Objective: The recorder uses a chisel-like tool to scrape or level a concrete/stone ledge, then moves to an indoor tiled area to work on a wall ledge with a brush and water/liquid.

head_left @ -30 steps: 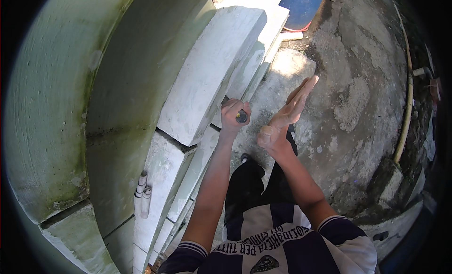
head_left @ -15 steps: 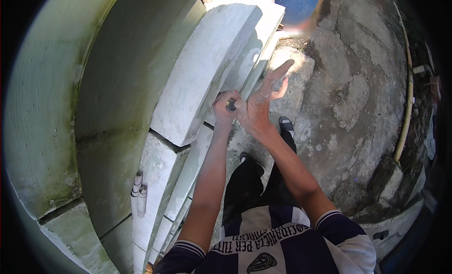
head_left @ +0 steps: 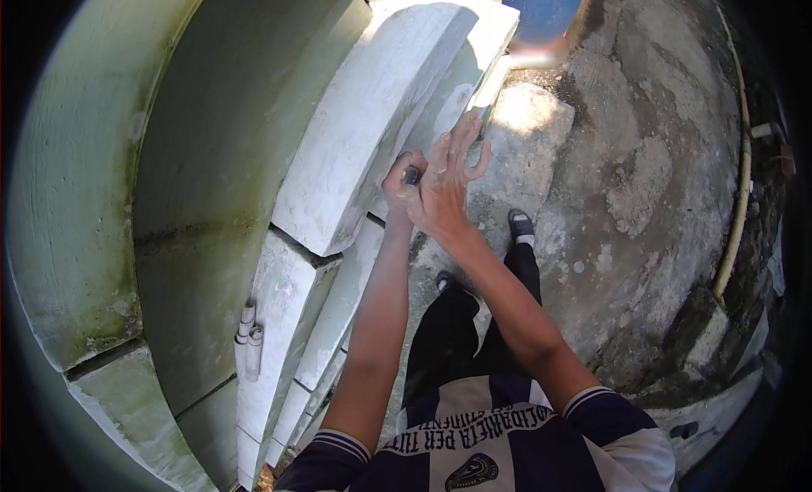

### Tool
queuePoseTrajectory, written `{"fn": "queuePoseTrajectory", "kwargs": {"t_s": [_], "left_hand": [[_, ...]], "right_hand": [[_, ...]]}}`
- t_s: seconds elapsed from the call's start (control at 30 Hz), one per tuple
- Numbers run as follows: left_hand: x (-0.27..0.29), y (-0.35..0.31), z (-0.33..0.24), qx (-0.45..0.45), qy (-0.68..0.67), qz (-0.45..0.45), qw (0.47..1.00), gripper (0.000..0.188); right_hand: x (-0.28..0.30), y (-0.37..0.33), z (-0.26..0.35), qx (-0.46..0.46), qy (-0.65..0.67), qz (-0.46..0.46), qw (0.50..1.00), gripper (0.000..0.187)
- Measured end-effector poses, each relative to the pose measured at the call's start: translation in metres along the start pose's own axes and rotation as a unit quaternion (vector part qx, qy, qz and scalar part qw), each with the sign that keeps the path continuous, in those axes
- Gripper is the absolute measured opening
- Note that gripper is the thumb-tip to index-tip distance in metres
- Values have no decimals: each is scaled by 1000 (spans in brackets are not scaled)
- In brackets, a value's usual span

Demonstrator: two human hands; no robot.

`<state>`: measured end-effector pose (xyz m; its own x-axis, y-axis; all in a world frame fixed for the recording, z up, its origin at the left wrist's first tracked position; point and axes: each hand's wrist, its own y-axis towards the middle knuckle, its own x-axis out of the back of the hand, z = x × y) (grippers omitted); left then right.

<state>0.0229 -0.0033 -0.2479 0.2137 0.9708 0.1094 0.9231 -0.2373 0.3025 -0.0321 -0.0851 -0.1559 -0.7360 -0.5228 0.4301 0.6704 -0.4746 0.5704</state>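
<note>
handle, right of the block, is clasped in the left grip, nearer the block; right grip, spread wide, flanks its end.

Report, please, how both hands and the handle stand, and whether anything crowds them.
Left hand closed around the dark handle, its end showing. Right hand open, overlapping the left in view; contact unclear. Possible crowding: pale slab just to their left.

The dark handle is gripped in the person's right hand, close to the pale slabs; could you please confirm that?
Not quite: the head view shows the dark handle gripped in the left hand, close to the pale slabs.
</note>
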Motion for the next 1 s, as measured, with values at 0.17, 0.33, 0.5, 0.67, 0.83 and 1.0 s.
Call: {"fn": "queuePoseTrajectory", "kwargs": {"t_s": [0.17, 0.33, 0.5, 0.67, 0.83, 1.0], "left_hand": [[-8, 2, -26, -231, 211, 59, 948, 28], [-2, 0, -13, -111, 112, 50, 986, 32], [-8, 1, -31, -213, 220, 85, 948, 29], [5, -12, -29, -277, 200, 126, 931, 29], [8, -18, -36, -273, 180, 93, 940, 30], [8, -20, -33, -260, 173, 73, 947, 28]], "right_hand": [[24, -6, 8, 56, 158, -176, 970, 79], [-9, 1, -11, 21, -26, 44, 998, 81], [25, -19, -11, 1, 52, -57, 997, 83], [57, -83, -23, -37, 44, 38, 998, 84], [65, -77, -16, -27, 76, 26, 996, 80], [59, -14, 9, 61, 155, -98, 981, 80]]}}
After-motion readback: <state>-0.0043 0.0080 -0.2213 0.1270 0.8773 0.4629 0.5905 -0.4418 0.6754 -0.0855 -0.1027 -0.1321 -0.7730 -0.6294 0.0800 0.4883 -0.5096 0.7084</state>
